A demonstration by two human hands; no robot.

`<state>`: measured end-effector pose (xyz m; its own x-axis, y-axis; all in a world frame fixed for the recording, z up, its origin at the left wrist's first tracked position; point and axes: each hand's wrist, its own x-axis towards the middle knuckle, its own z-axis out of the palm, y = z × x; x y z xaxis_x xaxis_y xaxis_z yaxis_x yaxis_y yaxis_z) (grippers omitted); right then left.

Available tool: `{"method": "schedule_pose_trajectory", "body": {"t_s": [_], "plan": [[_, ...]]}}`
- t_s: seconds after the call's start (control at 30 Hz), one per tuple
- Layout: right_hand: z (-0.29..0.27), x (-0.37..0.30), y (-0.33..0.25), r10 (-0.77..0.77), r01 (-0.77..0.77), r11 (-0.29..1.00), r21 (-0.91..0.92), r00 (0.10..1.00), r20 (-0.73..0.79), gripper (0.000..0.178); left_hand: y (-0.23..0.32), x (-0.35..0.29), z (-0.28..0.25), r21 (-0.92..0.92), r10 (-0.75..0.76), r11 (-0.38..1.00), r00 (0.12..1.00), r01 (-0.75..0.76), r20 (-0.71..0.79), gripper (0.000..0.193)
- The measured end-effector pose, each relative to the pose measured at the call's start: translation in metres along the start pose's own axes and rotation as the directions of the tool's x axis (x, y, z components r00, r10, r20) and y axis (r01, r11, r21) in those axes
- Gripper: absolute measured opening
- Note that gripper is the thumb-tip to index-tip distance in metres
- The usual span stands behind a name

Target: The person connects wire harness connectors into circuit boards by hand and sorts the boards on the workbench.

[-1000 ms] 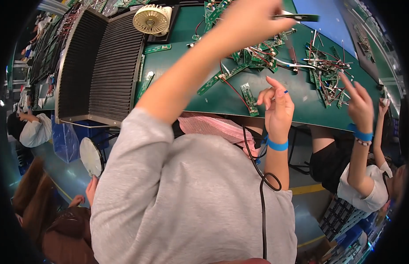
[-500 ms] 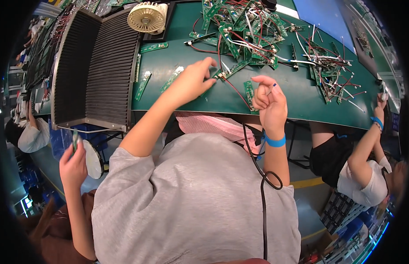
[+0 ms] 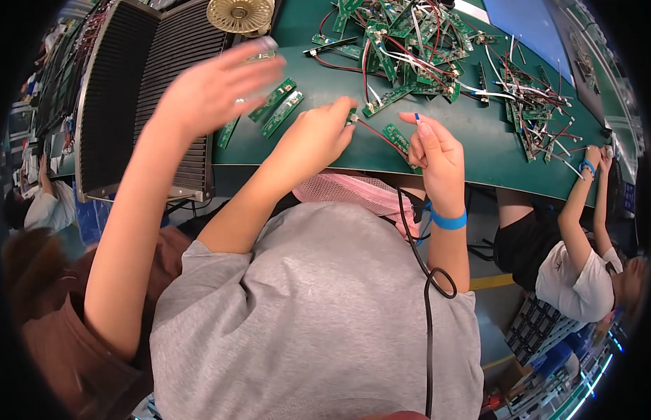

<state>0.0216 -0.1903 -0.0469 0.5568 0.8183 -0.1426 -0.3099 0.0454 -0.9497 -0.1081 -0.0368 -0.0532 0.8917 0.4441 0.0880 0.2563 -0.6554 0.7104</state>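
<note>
My left hand (image 3: 321, 134) is closed on a small green circuit board (image 3: 351, 117), mostly hidden behind the fingers. A red and black wire (image 3: 376, 132) leads from that board toward another green circuit board (image 3: 396, 136), lying beside my right hand. My right hand (image 3: 437, 155), with a blue wristband, pinches a short white flat cable with a blue end (image 3: 418, 119), held above the table. Two circuit boards (image 3: 282, 115) lie side by side left of my left hand. Over them stretches a co-worker's hand (image 3: 213, 91), blurred by motion.
A tangled heap of circuit boards with wires (image 3: 416, 49) covers the far middle of the green table (image 3: 311, 77). A smaller pile (image 3: 532, 105) lies to the right. At left stand a black slotted rack (image 3: 147, 105) and a cream fan (image 3: 239, 14). Another person (image 3: 581, 273) works at right.
The co-worker's arm has swung in from the left over the table, and a further board now lies beside my left forearm. My left hand's fingers have closed on the board. The view has shifted slightly.
</note>
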Motion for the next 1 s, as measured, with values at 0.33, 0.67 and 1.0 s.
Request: {"method": "schedule_pose_trajectory", "body": {"t_s": [0.33, 0.67, 1.0], "plan": [[0.006, -0.020, -0.011, 0.089, -0.084, 0.980, -0.178, 0.996, 0.024, 0.011, 0.016, 0.016, 0.001, -0.494, -0.267, 0.775, 0.912, 0.395, 0.310, 0.026], [0.000, -0.012, -0.003, -0.106, 0.093, 0.905, -0.416, 0.994, -0.008, 0.011, 0.016, 0.007, 0.026, -0.879, -0.109, 0.317, 0.935, 0.356, 0.339, 0.020], [-0.004, -0.009, 0.002, -0.226, 0.175, 0.781, -0.599, 0.974, -0.010, 0.010, 0.018, 0.006, 0.036, -0.909, -0.050, 0.256, 0.943, 0.330, 0.328, 0.023]]}}
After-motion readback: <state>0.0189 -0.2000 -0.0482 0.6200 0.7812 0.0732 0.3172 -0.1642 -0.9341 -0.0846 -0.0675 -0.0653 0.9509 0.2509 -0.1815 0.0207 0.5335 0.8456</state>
